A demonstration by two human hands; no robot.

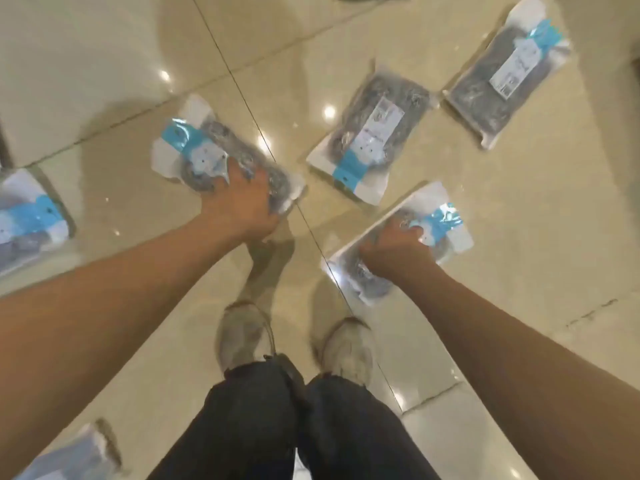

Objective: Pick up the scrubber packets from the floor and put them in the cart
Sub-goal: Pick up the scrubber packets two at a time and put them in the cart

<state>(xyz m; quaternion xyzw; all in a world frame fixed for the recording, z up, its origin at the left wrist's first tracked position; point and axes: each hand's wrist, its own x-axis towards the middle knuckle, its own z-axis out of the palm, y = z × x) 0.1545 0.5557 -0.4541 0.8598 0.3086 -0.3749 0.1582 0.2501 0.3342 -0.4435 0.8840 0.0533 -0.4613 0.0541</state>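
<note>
Seen from above, the left hand (242,202) grips one scrubber packet (221,157) and the right hand (394,251) grips another packet (408,237), fingers curled over each. Both packets seem barely off the glossy cream tile floor (519,237). Slippery plastic probably needs firm holds before lifting. More packets (370,133) lie nearby on the tiles. No cart is visible.
</note>
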